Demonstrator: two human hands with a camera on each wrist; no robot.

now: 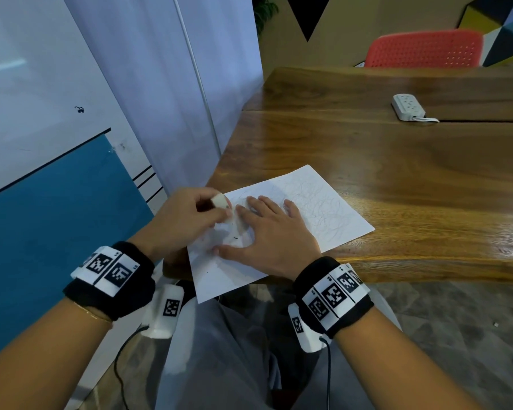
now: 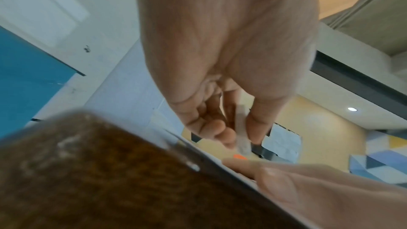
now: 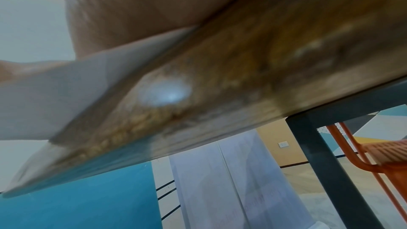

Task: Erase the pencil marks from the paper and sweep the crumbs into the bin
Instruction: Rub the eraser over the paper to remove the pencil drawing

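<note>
On paper [image 1: 323,208], flat right hand [image 1: 267,232]

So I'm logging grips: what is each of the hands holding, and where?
Left hand pinches the eraser by its sides. Right hand holds nothing, pressing flat on the paper.

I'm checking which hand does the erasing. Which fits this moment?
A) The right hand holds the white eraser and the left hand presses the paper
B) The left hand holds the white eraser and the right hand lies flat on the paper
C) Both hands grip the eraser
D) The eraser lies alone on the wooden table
B: the left hand pinches the white block eraser, while the right hand lies flat with spread fingers on the scribbled white sheet of paper.
</note>
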